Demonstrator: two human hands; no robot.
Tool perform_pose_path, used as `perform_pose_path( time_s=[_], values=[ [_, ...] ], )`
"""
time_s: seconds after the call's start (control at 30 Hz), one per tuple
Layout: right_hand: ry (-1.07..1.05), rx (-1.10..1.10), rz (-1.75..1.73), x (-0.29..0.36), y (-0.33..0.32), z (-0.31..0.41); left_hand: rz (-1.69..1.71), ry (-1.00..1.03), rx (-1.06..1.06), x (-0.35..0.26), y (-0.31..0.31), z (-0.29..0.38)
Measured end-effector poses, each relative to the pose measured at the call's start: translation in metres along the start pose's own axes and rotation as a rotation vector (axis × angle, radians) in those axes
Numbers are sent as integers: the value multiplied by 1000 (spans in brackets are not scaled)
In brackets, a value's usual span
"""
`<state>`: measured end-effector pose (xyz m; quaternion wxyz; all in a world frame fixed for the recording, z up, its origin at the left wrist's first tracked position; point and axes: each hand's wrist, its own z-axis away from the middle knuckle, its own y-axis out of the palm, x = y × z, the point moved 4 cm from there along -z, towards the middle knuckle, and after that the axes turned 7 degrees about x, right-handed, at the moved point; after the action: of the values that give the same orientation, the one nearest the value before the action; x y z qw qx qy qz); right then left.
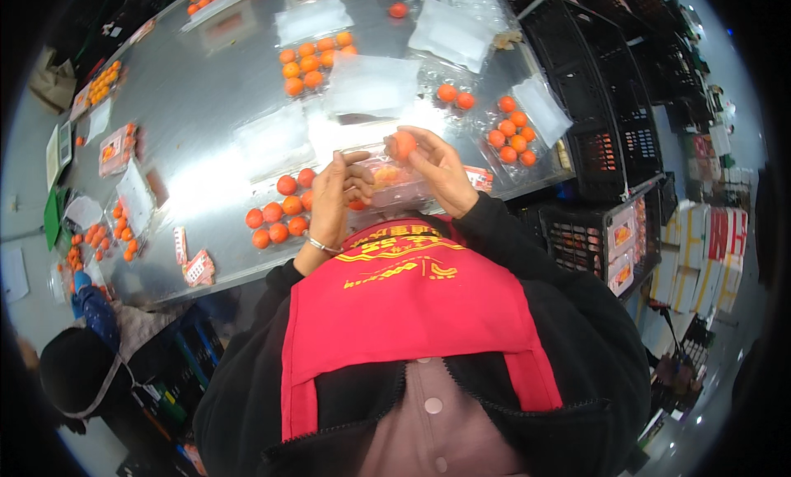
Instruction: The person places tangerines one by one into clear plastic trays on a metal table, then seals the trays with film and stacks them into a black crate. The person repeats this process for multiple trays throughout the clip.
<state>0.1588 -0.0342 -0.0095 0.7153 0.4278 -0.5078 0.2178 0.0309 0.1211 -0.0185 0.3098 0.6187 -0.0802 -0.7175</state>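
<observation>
My right hand (446, 171) holds a round orange fruit (405, 144) between thumb and fingers, above the steel table (204, 106). My left hand (334, 199) is raised beside it, fingers apart and slightly bent, with nothing visible in it. Beneath and between the hands lies a clear plastic pack (395, 183) with a printed picture of fruit; my hands partly hide it. Several orange fruits (272, 212) stand in rows in a clear tray just left of my left hand. A white sheet (272, 137), blurred by glare, lies beyond that tray.
More fruit trays (309, 63) with white liners (374, 84) lie farther across the table. At right are a part-filled tray (510, 131), stacked empty clear trays (476, 7) and black crates (593, 88). Printed labels (198, 267) lie near the front edge. A co-worker (80, 366) is at lower left.
</observation>
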Motion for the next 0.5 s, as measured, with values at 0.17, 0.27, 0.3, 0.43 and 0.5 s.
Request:
perform_pose_path(
  time_s=[0.17, 0.27, 0.3, 0.43, 0.5],
  values=[
    [-73, -282, 175, -16, -77, 12, -58, 9, -115, 1, -18, 0],
    [-126, -605, 526, -12, -154, 15, -50, 31, -173, 3, -32, 4],
    [-49, -763, 600, -10, -181, 19, -46, 44, -180, 3, -37, 6],
    [-134, -869, 1250, 17, -242, 18, -56, 42, -230, 7, -49, 7],
    [-166, -852, 1455, 20, -252, 10, -63, 31, -242, 7, -50, 7]
  ],
)
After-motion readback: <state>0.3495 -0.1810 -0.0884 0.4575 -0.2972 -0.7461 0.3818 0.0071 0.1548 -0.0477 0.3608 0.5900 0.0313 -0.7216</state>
